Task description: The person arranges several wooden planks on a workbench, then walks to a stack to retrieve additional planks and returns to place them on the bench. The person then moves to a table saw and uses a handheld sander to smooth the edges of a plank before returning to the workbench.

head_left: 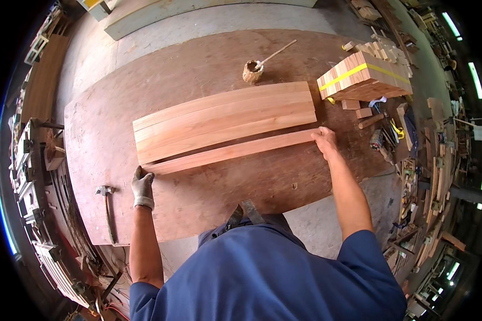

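A long narrow wooden strip (233, 153) lies crosswise in front of me, held at both ends. My left hand (143, 187), in a grey glove with dark fingertips, grips its left end. My bare right hand (325, 142) pinches the right end between thumb and fingers. Just beyond the strip is a wide wooden panel (225, 120) with lengthwise seams, flat on the workbench. A dark gap parts strip and panel, narrower toward the left.
The brown workbench (107, 144) carries a hammer (107, 211) at left and a pot (251, 72) with a stick (278, 53) beyond the panel. At right stand a yellow-strapped stack of wood blocks (364, 80), small offcuts (351, 104) and a power tool (377, 140).
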Demonstrator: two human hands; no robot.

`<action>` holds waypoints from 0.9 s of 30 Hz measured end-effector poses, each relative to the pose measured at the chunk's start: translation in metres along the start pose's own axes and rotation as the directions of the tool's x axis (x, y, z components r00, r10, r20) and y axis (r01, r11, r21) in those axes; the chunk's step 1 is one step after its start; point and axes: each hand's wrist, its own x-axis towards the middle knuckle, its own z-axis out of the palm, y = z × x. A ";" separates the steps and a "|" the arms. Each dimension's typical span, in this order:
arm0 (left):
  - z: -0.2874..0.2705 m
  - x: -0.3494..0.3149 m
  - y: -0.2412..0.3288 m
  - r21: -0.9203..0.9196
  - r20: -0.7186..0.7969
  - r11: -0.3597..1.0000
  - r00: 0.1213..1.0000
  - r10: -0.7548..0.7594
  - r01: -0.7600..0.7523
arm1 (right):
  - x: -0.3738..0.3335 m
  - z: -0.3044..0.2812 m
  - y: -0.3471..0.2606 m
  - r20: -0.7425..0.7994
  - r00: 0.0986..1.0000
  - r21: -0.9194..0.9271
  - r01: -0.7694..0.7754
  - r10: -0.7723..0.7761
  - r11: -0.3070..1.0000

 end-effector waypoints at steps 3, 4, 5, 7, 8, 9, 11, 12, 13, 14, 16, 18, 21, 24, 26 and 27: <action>0.009 -0.003 0.012 -0.060 -0.021 0.998 1.000 0.016 -0.017 | 0.005 0.008 -0.024 0.042 0.996 0.168 0.070 -0.078 0.983; 0.007 0.000 0.014 -0.061 -0.009 0.998 1.000 -0.006 0.005 | 0.000 0.009 -0.041 0.045 0.999 0.196 0.010 -0.019 0.981; 0.006 0.001 0.015 -0.061 0.002 0.998 1.000 -0.027 0.027 | 0.003 0.009 -0.038 0.052 0.998 0.155 0.017 -0.026 0.988; 0.006 0.000 0.017 -0.098 0.002 0.995 1.000 -0.003 0.004 | 0.008 0.009 -0.033 0.065 0.997 0.072 0.034 -0.038 0.997; 0.007 0.000 0.019 -0.117 0.003 0.993 1.000 0.009 -0.008 | 0.012 0.007 -0.030 0.076 0.996 0.066 0.049 -0.054 0.997; 0.010 0.003 0.021 -0.102 0.019 0.995 1.000 0.008 -0.006 | 0.016 0.005 -0.027 0.086 0.994 0.060 0.066 -0.071 0.996; 0.012 0.005 0.026 -0.068 0.030 0.998 1.000 0.003 -0.001 | 0.017 0.010 -0.036 0.093 0.992 0.033 0.081 -0.084 0.996; 0.014 0.004 0.027 -0.079 0.007 0.997 1.000 0.001 -0.001 | 0.015 0.011 -0.039 0.079 0.994 0.010 0.078 -0.079 0.997; 0.019 0.000 0.031 -0.090 -0.013 0.996 1.000 -0.001 0.000 | 0.014 0.011 -0.042 0.061 0.996 -0.012 0.073 -0.072 0.997; 0.022 -0.002 0.034 -0.100 -0.033 0.995 0.999 -0.003 -0.001 | 0.012 0.012 -0.044 0.050 0.995 -0.031 0.089 -0.087 0.996; 0.020 -0.004 0.035 -0.043 -0.023 0.999 1.000 0.016 -0.017 | 0.008 0.010 -0.048 0.031 0.992 -0.070 0.120 -0.119 0.990; 0.016 -0.006 0.035 0.005 -0.005 1.000 1.000 0.024 -0.024 | 0.000 0.003 -0.050 0.104 0.990 -0.044 0.100 -0.095 0.994; -0.003 -0.015 0.021 0.041 0.014 0.999 1.000 -0.002 0.002 | -0.021 -0.005 -0.040 0.140 0.985 -0.073 0.108 -0.097 0.991; -0.028 -0.038 -0.001 0.036 -0.015 0.997 0.997 -0.072 0.072 | -0.048 -0.017 -0.040 0.175 0.984 -0.117 0.050 -0.029 0.992; -0.019 -0.054 0.028 0.100 -0.109 0.971 0.972 -0.207 0.218 | -0.052 -0.028 -0.040 0.186 0.978 -0.164 -0.059 0.089 0.985; -0.016 -0.053 0.036 0.131 -0.154 0.952 0.954 -0.257 0.277 | -0.043 -0.032 -0.040 0.200 0.976 -0.267 -0.031 0.087 0.963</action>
